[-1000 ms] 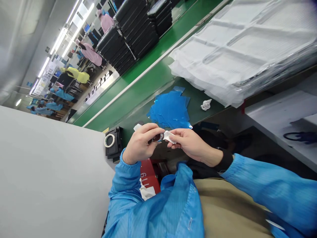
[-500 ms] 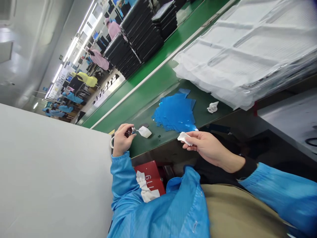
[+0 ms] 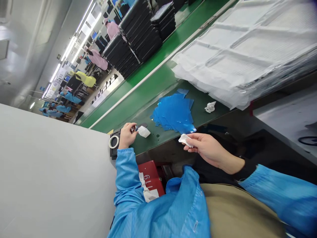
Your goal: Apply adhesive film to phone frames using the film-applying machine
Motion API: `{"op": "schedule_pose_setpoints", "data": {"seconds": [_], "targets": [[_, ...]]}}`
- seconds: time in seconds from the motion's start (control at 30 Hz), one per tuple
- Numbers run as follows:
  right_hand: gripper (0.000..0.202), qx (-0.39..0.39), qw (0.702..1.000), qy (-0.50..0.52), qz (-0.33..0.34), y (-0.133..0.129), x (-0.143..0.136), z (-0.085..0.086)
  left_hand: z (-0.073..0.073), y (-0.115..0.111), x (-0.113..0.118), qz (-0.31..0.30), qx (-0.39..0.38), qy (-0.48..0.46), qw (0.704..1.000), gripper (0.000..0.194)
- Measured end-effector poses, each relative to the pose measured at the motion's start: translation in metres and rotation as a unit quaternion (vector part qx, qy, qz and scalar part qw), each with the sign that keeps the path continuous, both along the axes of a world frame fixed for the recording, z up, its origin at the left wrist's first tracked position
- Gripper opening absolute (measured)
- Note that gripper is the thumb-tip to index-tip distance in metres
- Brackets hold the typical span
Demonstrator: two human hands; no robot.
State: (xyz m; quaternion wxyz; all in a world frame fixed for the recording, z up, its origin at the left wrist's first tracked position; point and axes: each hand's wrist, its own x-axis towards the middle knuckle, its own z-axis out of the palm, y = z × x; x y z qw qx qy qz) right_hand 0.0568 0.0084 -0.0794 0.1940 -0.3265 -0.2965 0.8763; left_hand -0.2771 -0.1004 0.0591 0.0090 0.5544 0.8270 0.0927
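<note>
My left hand (image 3: 126, 136) is closed around a small dark brown bottle (image 3: 133, 129) with a shiny end, mostly hidden by the fingers. That end points at a white folded wipe (image 3: 144, 132) on the green bench and almost meets it; whether they touch I cannot tell. Between thumb and fingers, my right hand (image 3: 210, 148) pinches a crumpled white tissue (image 3: 185, 140) in front of the bench edge. Just beyond it lies a loose pile of blue plastic film sheets (image 3: 174, 112).
A white tape roll (image 3: 110, 142) rests on a black tray (image 3: 114, 154) by the white panel (image 3: 54, 172). A crumpled tissue (image 3: 210, 107) lies right of the films, near white wrapped sheets (image 3: 237, 62). Black cases (image 3: 141, 33) stand stacked across the green line. Several people work far back.
My left hand has moved slightly right with the bottle, closer to the folded wipe, uncovering the tape roll and black tray. My right hand holds the tissue almost unmoved.
</note>
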Motion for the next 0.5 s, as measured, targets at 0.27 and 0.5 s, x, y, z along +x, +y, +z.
{"op": "schedule_pose_setpoints", "data": {"seconds": [0.27,0.5], "targets": [[0.031,-0.007,1.0,-0.008,0.017,-0.005,-0.009,-0.005,-0.031,0.015,-0.007,0.001,-0.073,-0.015,0.997,0.042],[0.012,-0.005,1.0,-0.019,0.015,-0.002,-0.011,-0.009,-0.024,0.014,-0.004,0.0,-0.064,-0.012,0.998,0.041]]}}
